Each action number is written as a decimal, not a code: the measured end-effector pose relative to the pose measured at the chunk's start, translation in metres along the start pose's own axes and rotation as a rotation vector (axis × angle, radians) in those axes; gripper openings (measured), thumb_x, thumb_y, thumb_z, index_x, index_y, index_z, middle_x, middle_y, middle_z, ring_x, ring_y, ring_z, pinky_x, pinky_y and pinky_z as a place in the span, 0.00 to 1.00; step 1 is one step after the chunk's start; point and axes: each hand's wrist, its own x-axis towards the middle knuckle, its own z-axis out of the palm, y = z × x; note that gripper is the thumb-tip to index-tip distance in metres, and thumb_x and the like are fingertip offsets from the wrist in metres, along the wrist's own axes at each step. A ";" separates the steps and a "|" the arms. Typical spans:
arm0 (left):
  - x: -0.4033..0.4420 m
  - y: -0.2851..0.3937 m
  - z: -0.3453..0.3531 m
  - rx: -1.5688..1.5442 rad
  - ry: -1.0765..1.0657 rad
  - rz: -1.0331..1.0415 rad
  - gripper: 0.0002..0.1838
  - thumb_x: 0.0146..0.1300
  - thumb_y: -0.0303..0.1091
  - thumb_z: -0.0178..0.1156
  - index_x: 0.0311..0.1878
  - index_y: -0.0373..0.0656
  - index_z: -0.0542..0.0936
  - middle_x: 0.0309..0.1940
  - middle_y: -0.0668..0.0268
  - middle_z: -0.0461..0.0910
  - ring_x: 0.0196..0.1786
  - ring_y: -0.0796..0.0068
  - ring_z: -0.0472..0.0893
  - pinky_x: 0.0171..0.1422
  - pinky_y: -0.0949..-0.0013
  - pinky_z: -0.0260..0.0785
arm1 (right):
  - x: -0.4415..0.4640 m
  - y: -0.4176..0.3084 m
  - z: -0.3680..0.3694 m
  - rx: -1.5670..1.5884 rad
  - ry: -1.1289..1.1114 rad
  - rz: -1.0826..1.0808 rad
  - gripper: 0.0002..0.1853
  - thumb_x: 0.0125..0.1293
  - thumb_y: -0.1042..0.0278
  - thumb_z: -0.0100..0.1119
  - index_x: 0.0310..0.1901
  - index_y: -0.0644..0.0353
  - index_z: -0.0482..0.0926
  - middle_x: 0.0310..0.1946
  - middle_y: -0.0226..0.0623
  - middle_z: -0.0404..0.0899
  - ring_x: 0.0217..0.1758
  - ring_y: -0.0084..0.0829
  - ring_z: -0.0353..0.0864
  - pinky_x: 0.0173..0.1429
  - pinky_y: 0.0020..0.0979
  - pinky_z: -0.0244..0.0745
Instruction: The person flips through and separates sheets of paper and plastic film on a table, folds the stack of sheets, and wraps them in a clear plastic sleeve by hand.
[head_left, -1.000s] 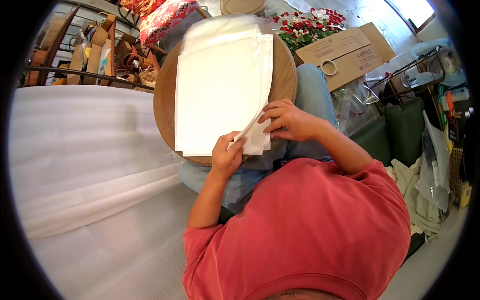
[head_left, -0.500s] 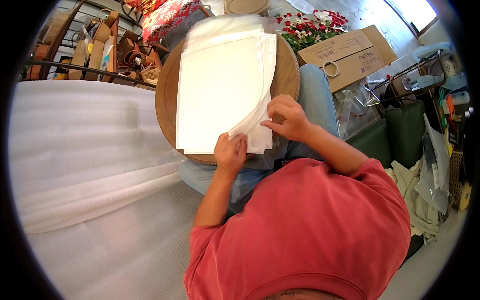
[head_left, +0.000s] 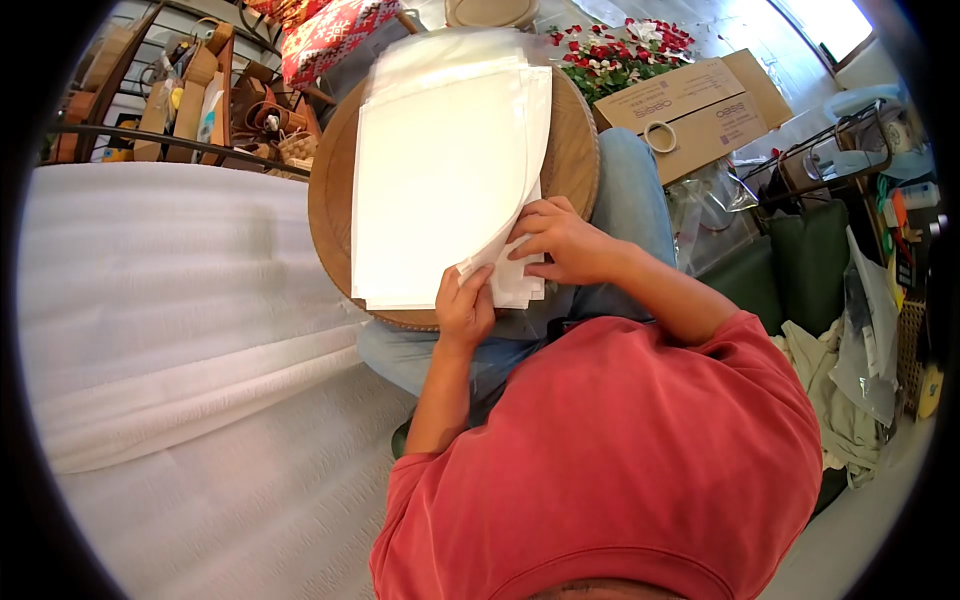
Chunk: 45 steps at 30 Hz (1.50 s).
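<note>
A stack of white sheets, with clear plastic film showing at its far end, lies on a round wooden table. My left hand pinches the near right corner of the upper sheets and curls it up and inward. Against the curled right edge lies my right hand, its fingers stretched out and apart, fingertips touching the sheets. Below the lifted corner, lower sheets show on the table. Whether the right fingertips reach between layers is hidden.
White textured fabric spreads at the left. To the right are a cardboard box with a tape roll on it, and red and white flowers. A shelf with baskets stands at the far left.
My right hand has moved slightly left and down, from beside the stack onto the curled edge, and its fingers have spread. My left hand keeps its pinch on the corner.
</note>
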 end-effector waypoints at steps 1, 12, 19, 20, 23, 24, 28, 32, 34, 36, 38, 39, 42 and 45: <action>0.001 0.002 0.002 -0.052 0.013 -0.031 0.15 0.60 0.17 0.73 0.51 0.39 0.87 0.46 0.47 0.85 0.47 0.46 0.86 0.49 0.56 0.80 | 0.000 0.003 0.002 -0.002 0.007 -0.029 0.19 0.57 0.66 0.79 0.52 0.50 0.91 0.58 0.28 0.86 0.67 0.37 0.77 0.73 0.46 0.63; -0.014 -0.003 0.013 0.119 0.133 -0.149 0.12 0.63 0.24 0.76 0.47 0.40 0.84 0.38 0.53 0.86 0.37 0.50 0.86 0.43 0.56 0.80 | -0.011 -0.009 -0.014 0.071 0.021 0.012 0.20 0.52 0.67 0.83 0.49 0.50 0.89 0.57 0.26 0.84 0.66 0.36 0.77 0.70 0.43 0.64; -0.014 -0.009 0.011 0.110 0.134 -0.020 0.09 0.67 0.21 0.70 0.50 0.37 0.84 0.42 0.48 0.86 0.42 0.48 0.87 0.47 0.55 0.81 | -0.012 0.000 -0.002 0.031 0.073 -0.062 0.13 0.57 0.68 0.80 0.45 0.51 0.91 0.56 0.25 0.86 0.66 0.34 0.78 0.70 0.43 0.64; -0.012 -0.007 0.009 0.110 0.133 -0.022 0.09 0.67 0.21 0.70 0.50 0.37 0.84 0.42 0.48 0.86 0.42 0.48 0.87 0.47 0.55 0.81 | -0.011 0.001 -0.001 0.033 0.072 -0.062 0.13 0.57 0.68 0.80 0.45 0.51 0.91 0.56 0.25 0.86 0.66 0.34 0.78 0.70 0.43 0.64; -0.005 -0.001 0.003 0.063 0.033 -0.014 0.10 0.66 0.21 0.70 0.50 0.35 0.86 0.45 0.47 0.87 0.46 0.47 0.88 0.51 0.55 0.82 | 0.001 -0.002 0.000 0.036 0.127 -0.096 0.08 0.60 0.69 0.77 0.41 0.51 0.91 0.50 0.24 0.87 0.61 0.32 0.80 0.68 0.42 0.65; -0.003 0.002 0.001 0.011 0.022 -0.043 0.11 0.64 0.21 0.70 0.50 0.35 0.87 0.46 0.46 0.87 0.47 0.46 0.88 0.52 0.56 0.82 | 0.005 -0.004 0.000 0.029 0.175 -0.099 0.09 0.59 0.71 0.78 0.41 0.51 0.90 0.47 0.24 0.87 0.57 0.32 0.81 0.65 0.40 0.66; 0.008 0.015 -0.002 -0.054 0.015 -0.072 0.14 0.61 0.23 0.73 0.51 0.35 0.88 0.47 0.45 0.87 0.48 0.45 0.88 0.53 0.56 0.82 | 0.015 -0.014 0.003 0.028 0.313 -0.102 0.05 0.61 0.70 0.76 0.38 0.51 0.89 0.42 0.25 0.84 0.51 0.32 0.81 0.61 0.37 0.68; 0.006 0.013 -0.002 -0.068 0.021 -0.084 0.15 0.60 0.22 0.75 0.51 0.34 0.88 0.47 0.46 0.87 0.48 0.46 0.88 0.52 0.56 0.82 | 0.009 -0.008 0.010 0.003 0.325 -0.083 0.08 0.59 0.69 0.78 0.39 0.50 0.88 0.42 0.26 0.83 0.50 0.33 0.82 0.60 0.37 0.68; -0.004 0.004 0.003 0.010 0.018 -0.089 0.13 0.61 0.20 0.75 0.48 0.34 0.88 0.47 0.46 0.87 0.46 0.46 0.88 0.51 0.57 0.82 | 0.007 -0.004 0.013 0.020 0.439 -0.051 0.14 0.54 0.71 0.81 0.42 0.52 0.88 0.41 0.27 0.83 0.48 0.35 0.82 0.57 0.39 0.69; -0.011 -0.001 0.005 0.050 0.063 -0.128 0.11 0.63 0.20 0.73 0.49 0.34 0.87 0.46 0.46 0.87 0.46 0.48 0.88 0.51 0.58 0.82 | 0.002 -0.002 0.009 0.031 0.358 -0.031 0.16 0.54 0.68 0.82 0.45 0.51 0.88 0.46 0.28 0.83 0.53 0.36 0.82 0.60 0.40 0.69; -0.022 -0.007 0.011 0.088 0.108 -0.164 0.10 0.66 0.20 0.72 0.49 0.34 0.86 0.45 0.46 0.87 0.45 0.51 0.88 0.51 0.58 0.82 | 0.001 -0.002 0.004 0.039 0.277 -0.010 0.19 0.54 0.66 0.83 0.47 0.50 0.87 0.50 0.28 0.84 0.58 0.36 0.81 0.64 0.41 0.68; -0.027 -0.008 0.016 0.058 0.203 -0.214 0.09 0.68 0.20 0.70 0.51 0.34 0.85 0.45 0.47 0.87 0.44 0.53 0.88 0.51 0.59 0.82 | 0.003 -0.004 0.003 -0.007 0.180 -0.013 0.21 0.53 0.65 0.83 0.49 0.50 0.87 0.54 0.29 0.83 0.63 0.37 0.80 0.67 0.42 0.67; -0.028 -0.012 0.027 -0.026 0.390 -0.228 0.11 0.72 0.21 0.68 0.55 0.32 0.83 0.47 0.47 0.88 0.45 0.57 0.89 0.53 0.60 0.81 | 0.008 -0.009 0.001 -0.075 0.051 -0.009 0.24 0.53 0.63 0.83 0.53 0.51 0.87 0.62 0.30 0.81 0.69 0.39 0.76 0.71 0.45 0.65; -0.017 -0.002 0.013 -0.024 0.330 -0.225 0.13 0.74 0.21 0.65 0.58 0.31 0.83 0.49 0.46 0.87 0.48 0.57 0.89 0.55 0.61 0.81 | 0.012 -0.008 0.003 -0.094 0.013 -0.013 0.23 0.54 0.62 0.81 0.53 0.50 0.88 0.63 0.29 0.81 0.71 0.39 0.75 0.73 0.46 0.63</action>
